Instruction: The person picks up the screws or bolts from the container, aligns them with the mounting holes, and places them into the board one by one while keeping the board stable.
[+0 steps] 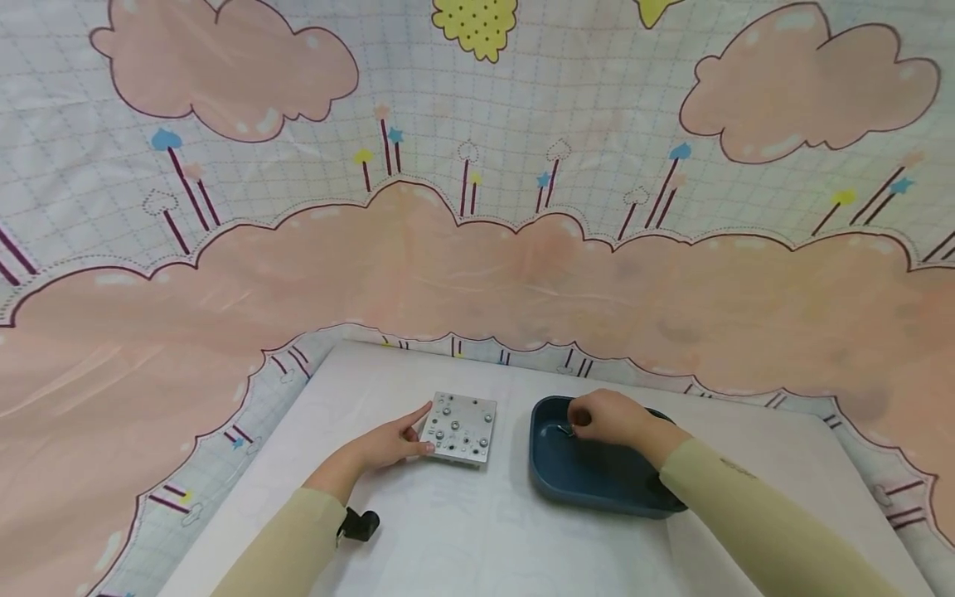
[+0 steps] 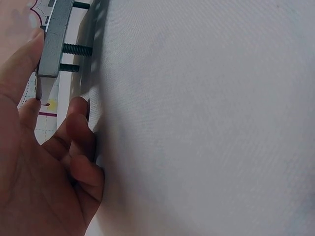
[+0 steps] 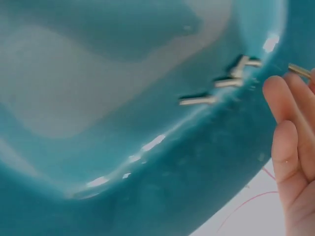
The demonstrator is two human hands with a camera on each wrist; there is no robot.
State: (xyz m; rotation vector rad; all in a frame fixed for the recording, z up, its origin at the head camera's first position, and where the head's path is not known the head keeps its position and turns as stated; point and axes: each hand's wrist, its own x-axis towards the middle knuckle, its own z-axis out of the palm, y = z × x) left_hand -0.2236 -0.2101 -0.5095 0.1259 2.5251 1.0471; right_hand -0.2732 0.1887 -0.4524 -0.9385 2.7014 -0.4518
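Observation:
A square metal plate [image 1: 457,427] with holes and screws in its top is at the middle of the table. My left hand [image 1: 384,444] holds it by its left side, thumb and a finger at the corners. In the left wrist view, threaded screw ends stick out from the underside of the plate [image 2: 54,44]. My right hand [image 1: 608,414] is over the far left part of a dark blue tray [image 1: 597,477]. Its fingers pinch a brass-coloured screw [image 3: 299,70], partly cut off by the frame edge. Several screws [image 3: 197,101] lie inside the tray along its wall.
A white cloth [image 1: 448,539] covers the table. Behind it hangs a patterned curtain [image 1: 477,274] with clouds. A small black object [image 1: 360,524] is beside the left sleeve. The tray's near right corner is partly behind the right forearm.

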